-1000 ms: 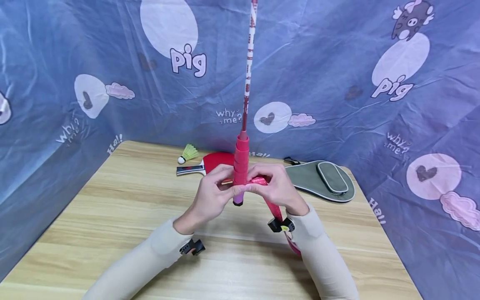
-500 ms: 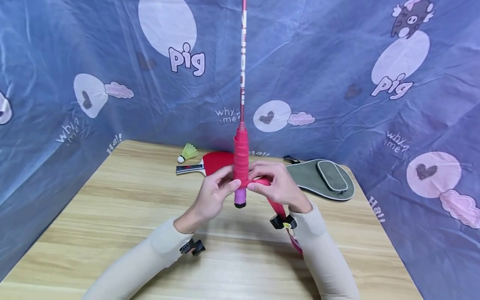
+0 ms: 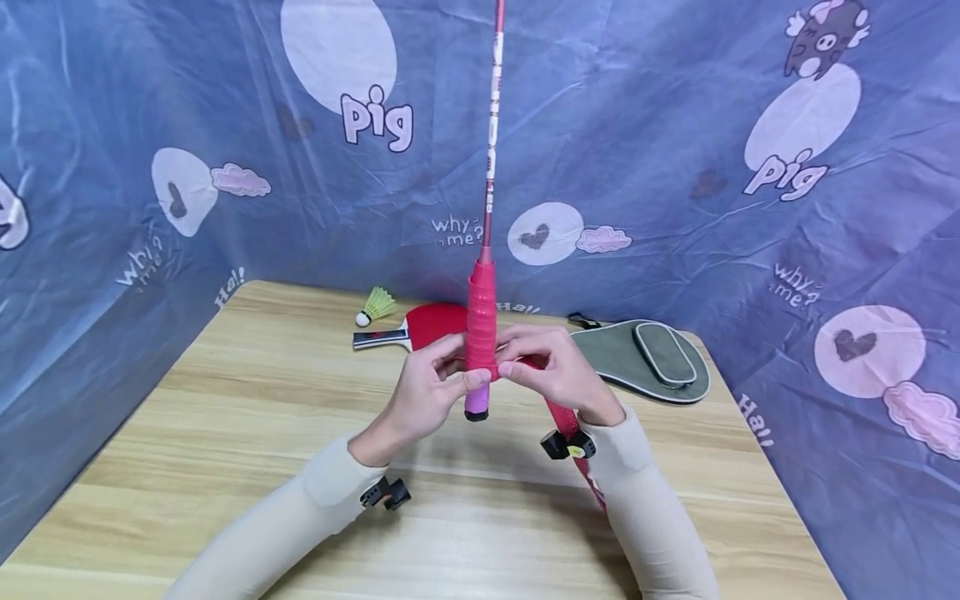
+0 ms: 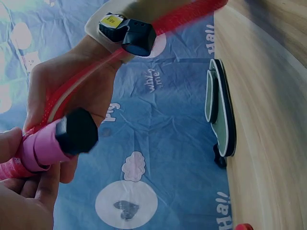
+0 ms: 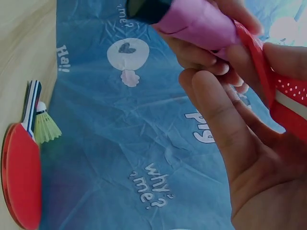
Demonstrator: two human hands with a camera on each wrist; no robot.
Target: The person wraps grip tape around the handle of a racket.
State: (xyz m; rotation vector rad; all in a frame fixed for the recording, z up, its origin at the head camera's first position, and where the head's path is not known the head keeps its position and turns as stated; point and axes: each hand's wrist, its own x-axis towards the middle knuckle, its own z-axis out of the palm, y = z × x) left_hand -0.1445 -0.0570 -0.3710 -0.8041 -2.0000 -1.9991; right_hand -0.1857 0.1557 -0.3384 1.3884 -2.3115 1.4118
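A badminton racket stands upright between my hands in the head view, its shaft rising out of frame. Red perforated grip tape wraps most of the handle. Below it shows a bare purple section ending in a black butt cap. My left hand holds the handle from the left, thumb near the lowest wrap. From the right, my right hand pinches the tape beside the handle. The loose tape tail hangs past my right wrist, partly hidden by the wrist camera and sleeve.
On the wooden table behind my hands lie a red table tennis bat and a yellow-green shuttlecock. A grey-green bat case lies back right. Blue printed cloth surrounds the table's back and sides.
The racket has turned in my hands, its shaft swinging left and then partway back right. The tape tail has shifted slightly, its red face showing now. Both hands stay at the handle.
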